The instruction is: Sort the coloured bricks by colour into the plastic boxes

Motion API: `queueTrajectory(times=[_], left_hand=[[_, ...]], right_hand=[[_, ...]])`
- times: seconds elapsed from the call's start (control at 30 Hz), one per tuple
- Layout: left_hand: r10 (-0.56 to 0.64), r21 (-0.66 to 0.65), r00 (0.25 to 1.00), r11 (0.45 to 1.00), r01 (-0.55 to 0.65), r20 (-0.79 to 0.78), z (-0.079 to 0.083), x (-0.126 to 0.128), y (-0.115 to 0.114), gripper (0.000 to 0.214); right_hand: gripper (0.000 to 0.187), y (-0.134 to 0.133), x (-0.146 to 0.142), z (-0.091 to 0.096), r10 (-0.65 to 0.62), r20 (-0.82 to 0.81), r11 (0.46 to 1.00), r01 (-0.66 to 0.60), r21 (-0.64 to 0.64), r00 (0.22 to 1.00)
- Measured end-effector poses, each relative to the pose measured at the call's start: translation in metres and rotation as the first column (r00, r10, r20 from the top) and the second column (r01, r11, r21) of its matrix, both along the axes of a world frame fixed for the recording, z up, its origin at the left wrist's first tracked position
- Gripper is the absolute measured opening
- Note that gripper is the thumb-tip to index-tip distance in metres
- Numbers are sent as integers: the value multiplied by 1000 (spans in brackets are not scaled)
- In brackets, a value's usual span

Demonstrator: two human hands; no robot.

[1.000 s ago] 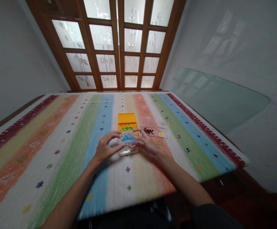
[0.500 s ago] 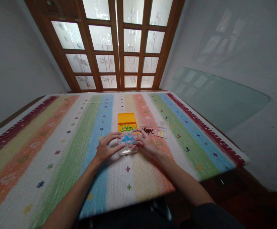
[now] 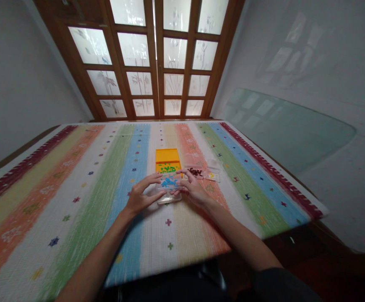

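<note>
Between my two hands is a clear plastic box [image 3: 169,187] with small blue pieces [image 3: 169,181] inside. My left hand [image 3: 141,193] grips its left side, thumb below and fingers along the top edge. On the right side, my right hand [image 3: 192,188] holds it the same way. Just beneath the box, a clear plastic part [image 3: 169,198] shows near the cloth; whether it is joined to the box I cannot tell. Right behind stands an open yellow case [image 3: 166,155] holding small green pieces [image 3: 169,168].
To the right of the yellow case lie a clear box with dark brown pieces [image 3: 195,172] and another clear box with yellow pieces [image 3: 213,176]. A striped cloth [image 3: 100,218] covers the table. Wooden doors with glass panes [image 3: 159,63] stand beyond it, with walls on both sides.
Both hands keep their hold on the clear box, which stays at nearly the same spot. The blue pieces inside look slightly shifted.
</note>
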State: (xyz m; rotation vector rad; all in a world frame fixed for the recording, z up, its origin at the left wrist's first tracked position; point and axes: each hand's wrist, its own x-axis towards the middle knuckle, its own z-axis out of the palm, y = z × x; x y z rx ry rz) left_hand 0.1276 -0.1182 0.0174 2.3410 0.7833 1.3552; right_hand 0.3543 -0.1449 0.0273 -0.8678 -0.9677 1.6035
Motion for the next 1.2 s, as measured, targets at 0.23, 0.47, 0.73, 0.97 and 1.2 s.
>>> queueTrajectory(times=[0.23, 0.47, 0.73, 0.97, 1.2], left_hand=[[-48, 122, 995, 991, 58, -82, -12, -3, 5, 43], [-79, 199, 992, 975, 98, -100, -15, -2, 8, 43], [-68, 125, 994, 989, 78, -80, -11, 0, 5, 46], [-65, 89, 995, 994, 71, -70, -13, 0, 6, 43], [-91, 134, 991, 986, 104, -98, -14, 0, 6, 47]], right_hand=[[50, 0, 0, 2, -19, 6, 1000, 18, 19, 1000], [50, 1, 1, -1, -17, 1, 1000, 17, 13, 1000], [49, 1, 1, -1, -8, -19, 1000, 7, -28, 1000], [58, -1, 1, 3, 6, 0, 1000, -6, -18, 1000], [58, 1, 0, -3, -38, 5, 999, 38, -16, 999]])
